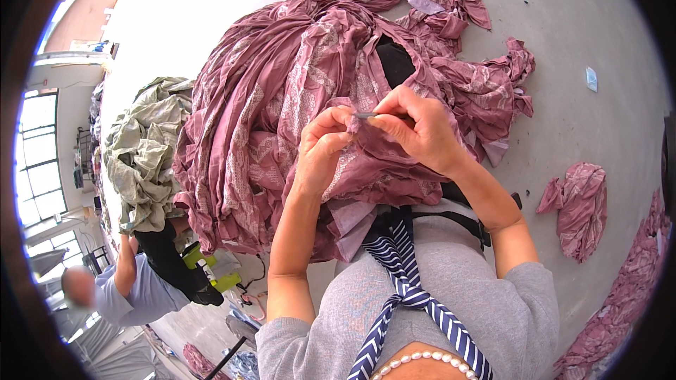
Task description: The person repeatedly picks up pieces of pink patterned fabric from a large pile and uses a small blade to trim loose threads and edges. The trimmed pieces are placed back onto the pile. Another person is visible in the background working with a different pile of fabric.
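A large heap of mauve-pink fabric with pale patterned bands (260,98) lies gathered in front of me and over my lap. My left hand (325,144) pinches a small bit of this fabric between thumb and fingers. Close beside it, my right hand (419,130) grips a small slim grey object (364,115) between thumb and forefinger. Its tip reaches to the left fingertips; its exact kind is too small to tell. Just beyond the right hand, a black patch (394,62) shows through a gap in the heap.
At left, another person (144,288) sits by a pale green fabric heap (144,148). A loose mauve piece (581,211) and a small light-blue packet (591,79) lie on the grey floor (563,21) to the right. More mauve fabric (620,309) lies at the lower right.
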A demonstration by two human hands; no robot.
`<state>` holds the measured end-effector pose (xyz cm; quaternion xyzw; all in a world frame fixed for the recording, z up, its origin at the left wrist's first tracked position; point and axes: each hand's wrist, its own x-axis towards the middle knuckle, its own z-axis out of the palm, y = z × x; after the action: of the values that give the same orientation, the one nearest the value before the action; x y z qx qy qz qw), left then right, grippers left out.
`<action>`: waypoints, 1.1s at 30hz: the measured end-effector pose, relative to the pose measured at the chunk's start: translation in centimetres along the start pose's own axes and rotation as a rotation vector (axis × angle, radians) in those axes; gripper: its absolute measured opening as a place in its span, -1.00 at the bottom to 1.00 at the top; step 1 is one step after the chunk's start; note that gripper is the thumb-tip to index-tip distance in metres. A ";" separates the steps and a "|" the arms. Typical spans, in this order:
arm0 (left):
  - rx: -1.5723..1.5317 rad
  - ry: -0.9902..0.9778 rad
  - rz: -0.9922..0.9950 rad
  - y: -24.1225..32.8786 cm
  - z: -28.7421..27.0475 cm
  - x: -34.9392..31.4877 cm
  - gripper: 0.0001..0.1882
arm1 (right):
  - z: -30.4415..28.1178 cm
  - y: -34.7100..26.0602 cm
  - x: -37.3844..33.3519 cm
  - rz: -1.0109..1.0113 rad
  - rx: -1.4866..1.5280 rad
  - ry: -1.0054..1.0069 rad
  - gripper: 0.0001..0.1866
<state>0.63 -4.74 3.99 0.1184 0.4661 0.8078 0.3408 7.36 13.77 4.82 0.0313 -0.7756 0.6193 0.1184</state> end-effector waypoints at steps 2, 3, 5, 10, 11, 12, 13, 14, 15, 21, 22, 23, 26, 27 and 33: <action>-0.002 -0.020 0.021 -0.2 -0.4 0.1 -0.82 | -0.2 0.1 0.0 0.077 0.122 0.082 -0.84; -0.003 -0.032 0.031 -0.3 -0.5 0.1 -0.82 | -0.3 0.2 0.1 0.115 0.182 0.124 -0.86; -0.107 -0.003 0.005 0.1 0.0 0.1 -0.85 | 0.4 0.2 0.2 0.099 0.328 0.184 -0.84; -0.168 0.078 -0.003 0.2 0.3 0.2 -0.92 | 1.0 -1.0 0.1 -0.086 -0.051 0.143 -0.75; -0.141 0.094 0.012 0.2 0.6 0.3 -0.92 | 1.4 -0.8 0.1 -0.129 -0.134 0.169 -0.75; -0.113 0.112 0.031 0.2 0.7 0.4 -0.93 | 1.4 -0.2 0.2 -0.081 -0.144 0.152 -0.77; -0.106 0.113 0.031 0.2 0.6 0.4 -0.93 | 1.3 0.1 0.2 -0.097 -0.124 0.140 -0.79; -0.098 0.114 0.032 0.3 0.5 0.4 -0.93 | 1.2 0.3 0.2 -0.112 -0.103 0.128 -0.81; -0.091 0.114 0.032 0.3 0.3 0.5 -0.93 | 1.1 0.5 0.3 -0.127 -0.083 0.118 -0.82; -0.076 0.282 0.185 -0.5 -0.4 0.8 -0.95 | 0.5 -0.1 0.7 -0.033 -0.040 0.181 -0.87; -0.039 0.330 0.194 -0.5 0.0 0.9 -0.92 | 0.4 0.2 0.6 0.026 0.023 0.180 -0.94; -0.101 0.281 0.194 -0.5 0.0 0.9 -0.92 | 0.5 0.1 0.7 0.018 0.026 0.188 -0.94; -0.206 0.332 0.134 0.3 2.3 1.4 -0.85 | 1.1 0.1 1.0 0.001 0.014 0.233 -0.88; -0.192 0.337 0.108 0.5 2.4 1.3 -0.84 | 1.0 0.1 1.2 -0.016 0.008 0.243 -0.87; -0.098 0.246 -0.054 2.7 3.5 0.8 -0.63 | 0.0 0.2 1.9 -0.024 0.004 0.241 -0.84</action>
<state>0.65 -2.78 7.98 -0.0107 0.4674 0.8286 0.3080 5.51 13.96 5.03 -0.0336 -0.7540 0.6186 0.2182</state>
